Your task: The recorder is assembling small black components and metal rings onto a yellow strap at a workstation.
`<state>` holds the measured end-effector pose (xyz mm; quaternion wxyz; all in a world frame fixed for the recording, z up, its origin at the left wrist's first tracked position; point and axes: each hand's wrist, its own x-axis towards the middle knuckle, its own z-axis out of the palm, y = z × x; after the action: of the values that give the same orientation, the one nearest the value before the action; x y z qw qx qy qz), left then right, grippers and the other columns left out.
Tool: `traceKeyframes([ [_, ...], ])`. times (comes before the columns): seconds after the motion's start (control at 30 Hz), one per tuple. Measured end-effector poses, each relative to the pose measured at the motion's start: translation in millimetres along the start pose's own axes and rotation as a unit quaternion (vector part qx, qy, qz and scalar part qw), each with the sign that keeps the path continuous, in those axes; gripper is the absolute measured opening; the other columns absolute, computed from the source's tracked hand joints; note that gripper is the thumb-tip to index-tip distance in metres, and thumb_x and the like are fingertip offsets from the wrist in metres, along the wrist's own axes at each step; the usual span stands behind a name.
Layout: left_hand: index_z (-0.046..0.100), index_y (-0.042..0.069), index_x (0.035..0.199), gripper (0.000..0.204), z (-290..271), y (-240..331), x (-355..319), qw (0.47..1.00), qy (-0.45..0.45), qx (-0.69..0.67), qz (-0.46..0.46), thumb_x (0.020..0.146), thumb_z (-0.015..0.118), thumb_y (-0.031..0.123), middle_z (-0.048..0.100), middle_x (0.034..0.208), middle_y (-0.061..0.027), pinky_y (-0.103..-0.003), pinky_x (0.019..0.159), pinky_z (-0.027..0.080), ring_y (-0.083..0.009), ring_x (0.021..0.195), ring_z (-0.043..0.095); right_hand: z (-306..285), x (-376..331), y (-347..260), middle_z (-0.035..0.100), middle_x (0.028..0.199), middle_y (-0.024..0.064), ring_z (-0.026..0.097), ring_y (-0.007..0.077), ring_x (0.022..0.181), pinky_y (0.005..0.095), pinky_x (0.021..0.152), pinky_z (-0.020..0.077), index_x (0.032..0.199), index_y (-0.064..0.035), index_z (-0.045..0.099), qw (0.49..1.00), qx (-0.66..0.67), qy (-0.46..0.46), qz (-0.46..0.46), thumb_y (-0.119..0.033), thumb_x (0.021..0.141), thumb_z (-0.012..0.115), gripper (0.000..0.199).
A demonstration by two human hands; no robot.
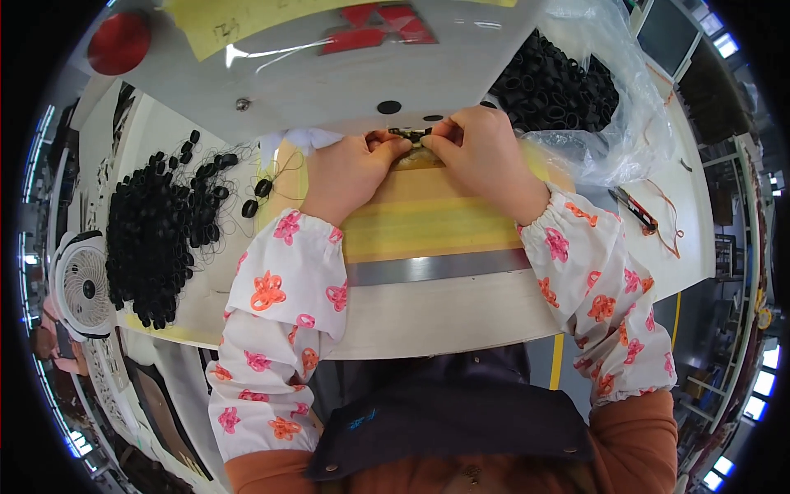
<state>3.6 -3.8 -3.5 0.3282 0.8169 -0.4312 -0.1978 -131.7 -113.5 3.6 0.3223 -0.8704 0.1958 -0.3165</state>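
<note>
My left hand (350,171) and my right hand (485,156) meet under the front of a large pale grey sewing machine (288,90). Thumb and fingers of each hand are pinched together at a small black piece (410,133), probably one of the black fabric loops. Fingertips and the machine head partly hide it. Below the hands lies the machine bed (436,216), covered with yellowish tape and edged by a metal strip (436,267). Flowered white sleeve covers reach up both forearms.
To the left spreads a heap of black loops (148,239) strung with loose threads; two loops (257,198) lie nearer. A clear plastic bag (609,156) at the right holds many black loops (559,86). Beside it is a utility knife (635,211). A white fan (82,284) stands far left.
</note>
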Motion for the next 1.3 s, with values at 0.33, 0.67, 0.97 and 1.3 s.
traceKeyframes([
  [0.33,0.063,0.009,0.077,0.025,7,-5,-16,0.995,0.057,0.029,0.077,0.075,0.059,0.033,0.062,0.068,-0.0091,-0.036,0.056,0.045,-0.0249,0.062,0.060,1,-17,-2,0.056,0.058,0.0112,0.054,0.0218,0.050,0.0311,0.049,0.0434,0.065,0.0009,0.055,1.000,0.000,0.000,-0.018,-0.007,0.066,0.068,0.016],
  [0.67,0.059,0.010,0.082,0.010,10,4,-49,0.945,0.035,0.048,0.322,0.076,0.051,0.012,0.059,0.068,-0.0112,-0.041,0.054,0.044,-0.0308,0.063,0.057,-7,-19,-2,0.059,0.061,0.0052,0.054,0.0080,0.052,0.0225,0.049,0.0440,0.080,0.0031,0.058,0.971,0.155,-0.114,0.140,-0.013,0.074,0.067,0.019],
  [0.97,0.060,0.013,0.077,0.007,12,-14,-49,0.932,0.086,0.040,0.351,0.075,0.054,0.015,0.057,0.064,-0.0070,-0.040,0.051,0.043,-0.0281,0.060,0.056,4,-20,-11,0.059,0.060,0.0079,0.056,0.0120,0.052,0.0258,0.048,0.0436,0.080,0.0020,0.057,0.995,0.020,-0.095,0.039,-0.006,0.072,0.061,0.012],
  [1.3,0.061,0.012,0.074,0.011,15,-8,-28,0.948,0.149,-0.117,0.257,0.077,0.052,0.018,0.060,0.072,-0.0095,-0.040,0.059,0.044,-0.0274,0.069,0.057,-1,-25,-12,0.055,0.065,0.0013,0.052,0.0071,0.055,0.0204,0.049,0.0409,0.085,0.0028,0.052,0.964,0.151,-0.178,0.128,0.002,0.078,0.053,0.007],
])
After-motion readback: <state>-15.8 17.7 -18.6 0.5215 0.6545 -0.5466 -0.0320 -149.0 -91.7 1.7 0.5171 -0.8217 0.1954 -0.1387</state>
